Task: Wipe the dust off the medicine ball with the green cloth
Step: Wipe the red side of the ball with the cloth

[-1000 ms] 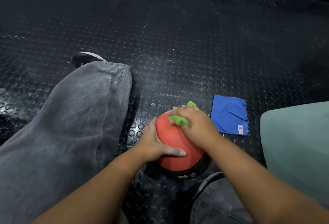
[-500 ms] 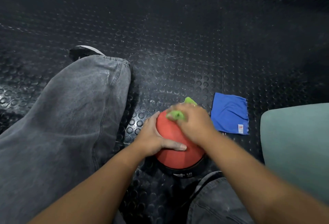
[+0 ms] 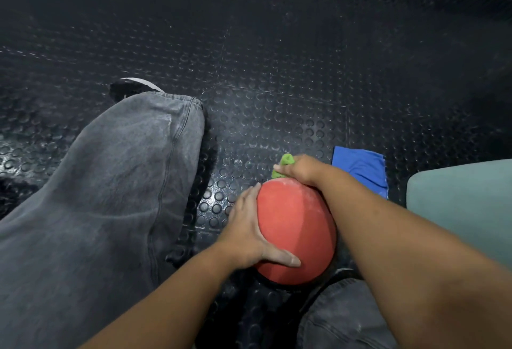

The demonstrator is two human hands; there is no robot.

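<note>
A round red rubber medicine ball point(image 3: 296, 226), which has no long axis and whose black band is at its near underside, is seen on the black studded rubber floor point(image 3: 277, 71). Its left side is steadied by the left grip point(image 3: 246, 226), spread open. At its far top, a crumpled green cloth point(image 3: 284, 164) is clenched in the right grip point(image 3: 302, 171). A flat blue cloth point(image 3: 363, 167) lies just beyond.

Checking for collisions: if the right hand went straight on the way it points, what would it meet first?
Likely the bare studded floor just past the medicine ball; the grey trouser cuff lies farther along that line, depth unclear.
</note>
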